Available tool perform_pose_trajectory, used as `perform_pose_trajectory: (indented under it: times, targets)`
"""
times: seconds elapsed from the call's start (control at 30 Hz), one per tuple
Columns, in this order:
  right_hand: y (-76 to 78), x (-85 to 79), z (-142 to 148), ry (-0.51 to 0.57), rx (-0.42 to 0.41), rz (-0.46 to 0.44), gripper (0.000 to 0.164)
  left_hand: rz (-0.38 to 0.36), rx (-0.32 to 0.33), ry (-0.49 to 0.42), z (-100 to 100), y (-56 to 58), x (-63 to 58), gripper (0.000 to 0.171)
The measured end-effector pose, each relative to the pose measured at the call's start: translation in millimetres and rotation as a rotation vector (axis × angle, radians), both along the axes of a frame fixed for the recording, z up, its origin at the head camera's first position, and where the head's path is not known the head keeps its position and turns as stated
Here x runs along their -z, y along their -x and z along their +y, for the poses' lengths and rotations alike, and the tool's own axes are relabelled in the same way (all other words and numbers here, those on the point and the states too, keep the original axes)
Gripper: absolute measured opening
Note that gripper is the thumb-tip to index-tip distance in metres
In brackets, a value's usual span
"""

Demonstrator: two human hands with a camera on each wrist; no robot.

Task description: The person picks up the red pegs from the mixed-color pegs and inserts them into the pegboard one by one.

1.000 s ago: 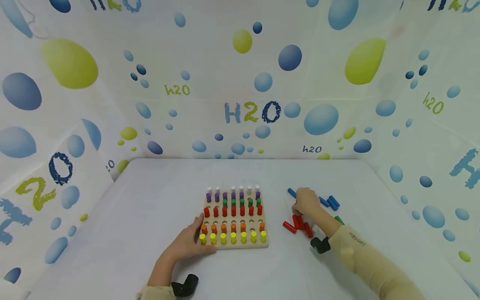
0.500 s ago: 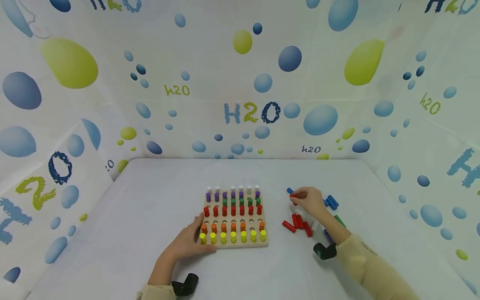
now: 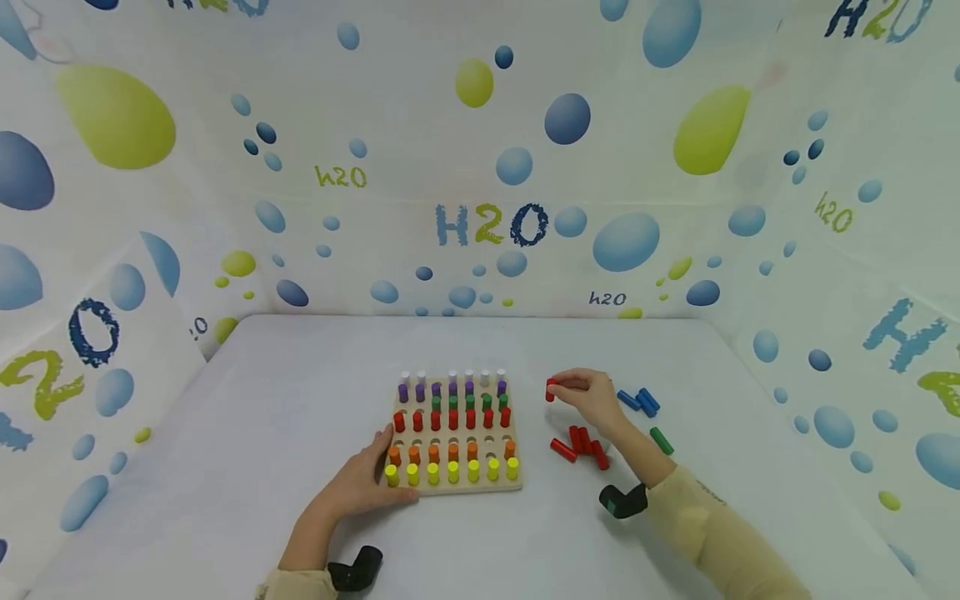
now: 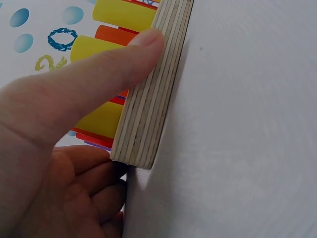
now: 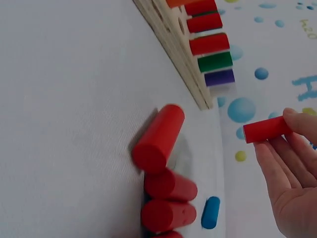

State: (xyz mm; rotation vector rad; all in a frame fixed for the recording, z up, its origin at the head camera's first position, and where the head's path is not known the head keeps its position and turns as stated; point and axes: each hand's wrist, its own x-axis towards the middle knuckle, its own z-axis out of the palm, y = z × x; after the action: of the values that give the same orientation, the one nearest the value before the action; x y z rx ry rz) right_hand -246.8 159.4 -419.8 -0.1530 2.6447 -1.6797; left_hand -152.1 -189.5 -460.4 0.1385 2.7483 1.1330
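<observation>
A wooden pegboard (image 3: 472,490) lies on the table, with rows of white, purple, green, red, orange and yellow pegs standing in it. My left hand (image 3: 351,485) holds its near left corner. In the left wrist view the thumb (image 4: 143,49) presses the layered front edge, and the other fingers lie around the corner, partly hidden. To the right of the board, above the table, my right hand (image 3: 596,402) pinches a red peg (image 5: 265,130) by one end between thumb and fingers. In the head view that peg looks upright.
Several loose red pegs (image 3: 563,451) lie right of the board. Farther right are blue pegs (image 3: 647,402) and a green peg (image 3: 662,441). A printed white sheet (image 3: 375,242) rises behind the white-covered table (image 3: 322,358).
My right hand has lifted a red peg from the loose pieces and moved left toward the board. The left hand keeps its place at the corner. The head view has turned slightly right.
</observation>
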Motion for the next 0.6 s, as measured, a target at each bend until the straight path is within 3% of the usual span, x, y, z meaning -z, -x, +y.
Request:
perform_pose_trajectory:
  times: [0.33, 0.6]
  targets:
    - [-0.2, -11.8, -24.9, 0.008, -0.106, 0.061, 0.029, -0.012, 0.002, -0.004, -2.0, 0.7, -4.6, 0.115]
    - [-4.3, -20.9, -46.9, 0.046, -0.170, 0.042, 0.027, -0.014, 0.004, 0.000, -0.7, -1.0, -3.3, 0.116]
